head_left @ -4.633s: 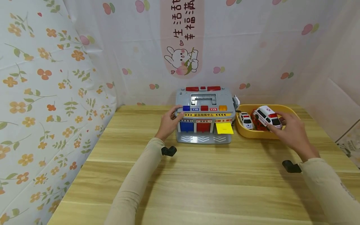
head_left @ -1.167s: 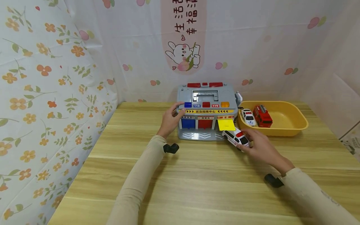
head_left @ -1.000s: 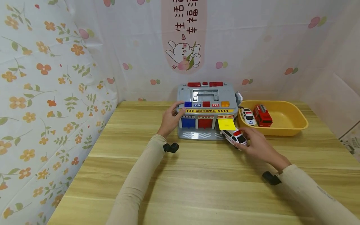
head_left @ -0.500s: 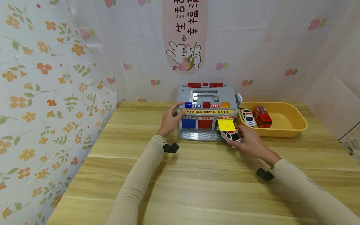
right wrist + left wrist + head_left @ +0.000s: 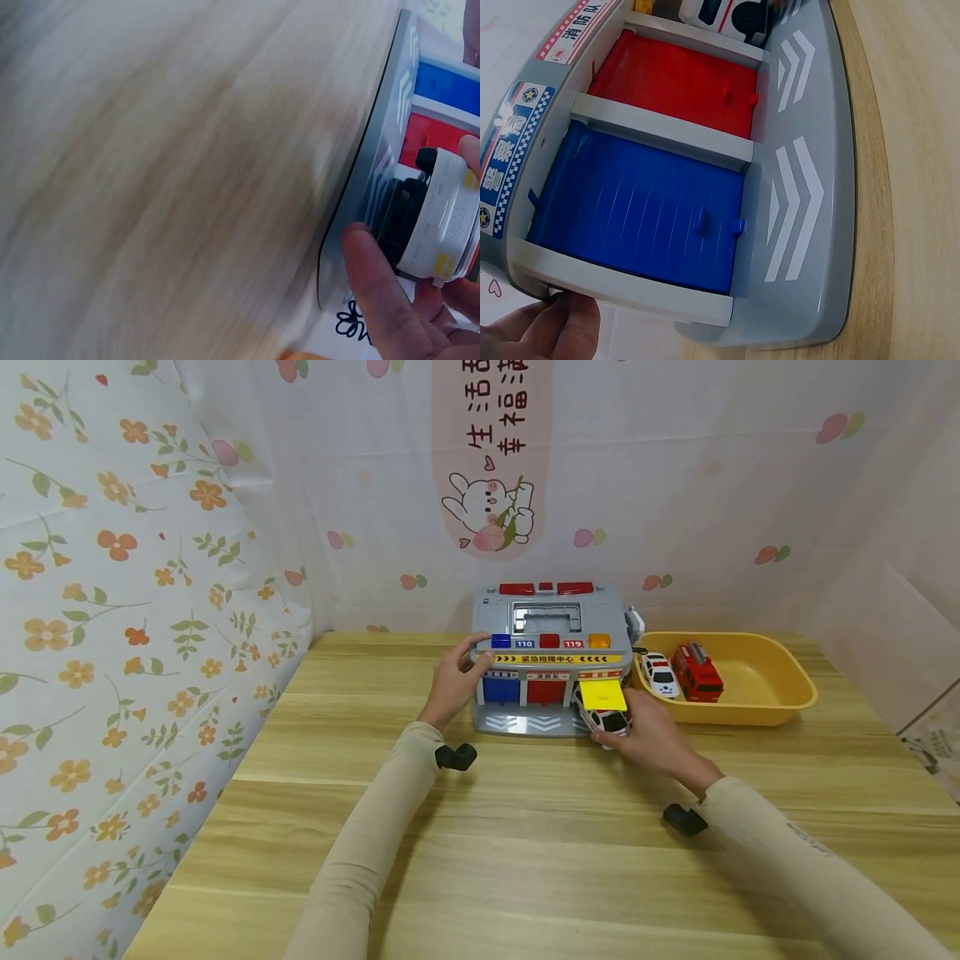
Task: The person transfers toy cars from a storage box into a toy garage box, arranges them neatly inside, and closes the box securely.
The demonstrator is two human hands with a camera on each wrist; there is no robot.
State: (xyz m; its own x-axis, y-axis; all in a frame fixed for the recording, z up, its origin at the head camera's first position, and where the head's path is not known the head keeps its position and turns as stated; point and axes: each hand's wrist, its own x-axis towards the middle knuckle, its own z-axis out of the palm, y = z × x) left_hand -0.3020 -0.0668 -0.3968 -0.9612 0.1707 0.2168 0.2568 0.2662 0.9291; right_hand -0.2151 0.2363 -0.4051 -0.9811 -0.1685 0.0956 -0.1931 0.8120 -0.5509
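Both beige sleeves (image 5: 352, 860) run out of the head view at its bottom edge, above the wooden table (image 5: 525, 860). The right hand (image 5: 651, 733) has its thumb and fingers bent on the sides of the white ambulance (image 5: 612, 722), with only the car's width between them. This car stands at the right bay of the grey toy station (image 5: 551, 724); its front is hidden under the raised yellow door (image 5: 603, 695), so I cannot tell how deep it reaches inside. In the right wrist view the ambulance is cut off by the frame. The left hand (image 5: 453, 683) grips the station's left end, fingers curved and thumb at the front; some fingertips are hard to make out. To the right is the yellow tray (image 5: 772, 681), with the police car (image 5: 660, 677) and red fire truck (image 5: 697, 677), their lower parts partly covered by its rim. Behind hangs printed cloth (image 5: 660, 502), its lettering cut off above.
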